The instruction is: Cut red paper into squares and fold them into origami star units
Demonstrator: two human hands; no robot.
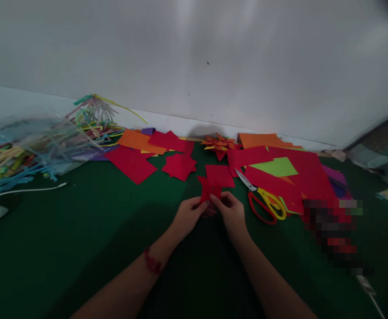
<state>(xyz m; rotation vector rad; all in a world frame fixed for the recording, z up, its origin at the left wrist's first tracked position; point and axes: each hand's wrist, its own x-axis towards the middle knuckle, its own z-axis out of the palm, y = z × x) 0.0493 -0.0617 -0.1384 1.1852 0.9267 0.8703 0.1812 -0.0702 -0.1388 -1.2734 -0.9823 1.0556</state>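
Note:
Between both hands I hold a small piece of folded red paper above the green table, pointed corners sticking up at its top. My left hand pinches its lower left side with the thumb in front. On the lower right, my right hand grips it, thumb pressed on the front and fingers partly hidden behind. Just beyond the paper lies a flat red square. To the right of my right hand rest scissors with one red and one yellow handle loop, blades pointing away to the left.
Red squares and an orange sheet lie left of centre. A pile of folded orange-red paper pieces sits near the wall. Larger red sheets spread at right. Colourful pipe cleaners, partly under clear plastic, crowd the left. A white cable lies nearby.

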